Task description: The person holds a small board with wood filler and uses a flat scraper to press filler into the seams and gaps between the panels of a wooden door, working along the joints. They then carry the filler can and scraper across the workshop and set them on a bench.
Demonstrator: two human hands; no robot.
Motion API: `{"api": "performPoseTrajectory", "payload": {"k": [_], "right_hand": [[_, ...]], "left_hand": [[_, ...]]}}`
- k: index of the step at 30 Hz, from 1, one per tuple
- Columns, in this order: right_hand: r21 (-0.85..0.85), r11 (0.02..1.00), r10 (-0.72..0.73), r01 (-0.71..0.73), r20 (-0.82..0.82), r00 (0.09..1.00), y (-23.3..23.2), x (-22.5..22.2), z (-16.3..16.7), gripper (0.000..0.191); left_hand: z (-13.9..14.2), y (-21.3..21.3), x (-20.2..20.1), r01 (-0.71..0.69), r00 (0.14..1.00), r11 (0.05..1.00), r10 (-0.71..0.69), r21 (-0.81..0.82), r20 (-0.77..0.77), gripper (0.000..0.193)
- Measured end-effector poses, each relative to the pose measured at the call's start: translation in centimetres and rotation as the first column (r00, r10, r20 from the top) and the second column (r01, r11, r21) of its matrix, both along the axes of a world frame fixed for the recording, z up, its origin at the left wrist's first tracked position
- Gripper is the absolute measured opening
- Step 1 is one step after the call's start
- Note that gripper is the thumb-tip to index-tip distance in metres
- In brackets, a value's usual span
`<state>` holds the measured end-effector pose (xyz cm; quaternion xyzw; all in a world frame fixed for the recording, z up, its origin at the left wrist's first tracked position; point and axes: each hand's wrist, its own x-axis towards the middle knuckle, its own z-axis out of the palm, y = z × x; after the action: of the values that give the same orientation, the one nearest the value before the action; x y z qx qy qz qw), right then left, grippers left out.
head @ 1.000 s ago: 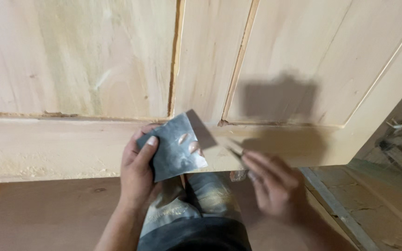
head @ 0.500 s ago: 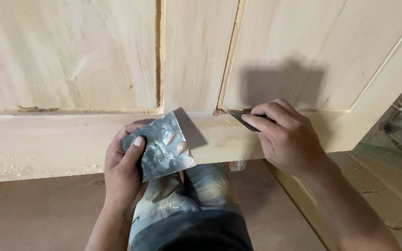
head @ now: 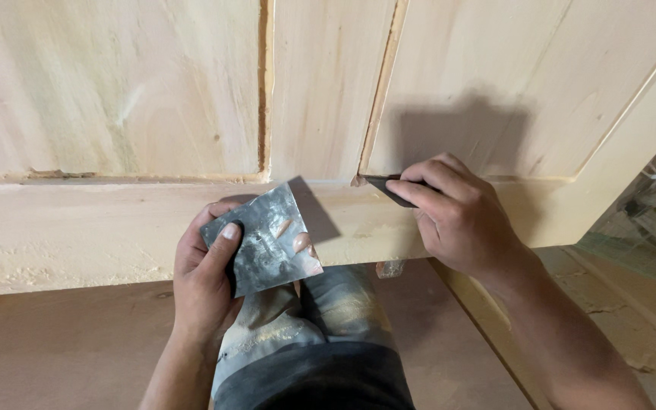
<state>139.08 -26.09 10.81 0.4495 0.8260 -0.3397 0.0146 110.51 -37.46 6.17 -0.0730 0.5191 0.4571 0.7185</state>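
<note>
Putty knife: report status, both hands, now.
Right hand grips putty knife, tip at panel seam. Left hand holds smeared metal plate. Nothing blocking.

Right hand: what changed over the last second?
The right hand rose from low beside the knee to the door's panel corner, pressing a small dark blade into the groove. The left hand kept its grip on the grey metal plate, in about the same spot.

One head-worn view looks steeply down, close over the wooden door panel, knees at the lower edge.
</note>
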Motion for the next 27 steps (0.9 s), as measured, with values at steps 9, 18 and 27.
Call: {"api": "performPoseTrajectory", "payload": {"k": [9,18,27], "right_hand": [[-0.038,0.998,0.042,-0.043,-0.034,0.999,0.6,-0.2,-0.5,0.028],[-0.056,0.995,0.087,-0.087,0.009,0.996,1.2,-0.1,0.1,0.023],[-0.03,0.973,0.229,-0.227,0.056,0.972,1.5,0.4,0.3,0.013]], "left_hand": [[-0.1,-0.3,0.0,0.005,1.0,1.0,-0.005,-0.005,0.022,0.019],[-0.3,-0.5,-0.1,0.024,0.999,1.0,-0.024,0.005,0.022,0.02],[-0.5,-0.7,0.0,0.026,1.0,1.0,-0.026,-0.002,0.012,0.019]]}}
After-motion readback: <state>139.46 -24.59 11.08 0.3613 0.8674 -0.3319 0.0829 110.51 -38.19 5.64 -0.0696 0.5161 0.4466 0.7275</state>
